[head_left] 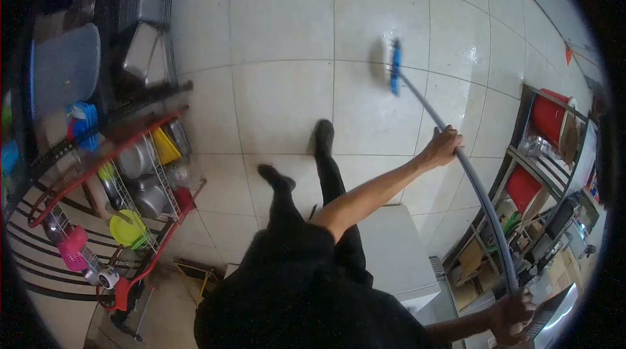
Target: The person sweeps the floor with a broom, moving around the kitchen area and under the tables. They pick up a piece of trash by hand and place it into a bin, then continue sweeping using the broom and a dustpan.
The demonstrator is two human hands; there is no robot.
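A long grey pole [481, 189] slants across the right side, with a narrow blue head [396, 67] at its far end resting on the pale tiled floor [283, 16]. My left hand [447, 146] is wrapped round the middle of the pole, its arm stretched out in front of my body. Near the bottom right corner, my right hand [512, 316] is closed around the pole's near end. The blue head is slightly blurred, and wet-looking shine shows on the tiles to its right.
Metal racks with steel containers [145, 52] and a red-framed rack [140, 144] with pots line the left. Shelving [512, 153] with red buckets [550, 114] stands at the right. A white box-like surface [394, 251] is beside my legs. My dark shoes [324, 137] are on the floor.
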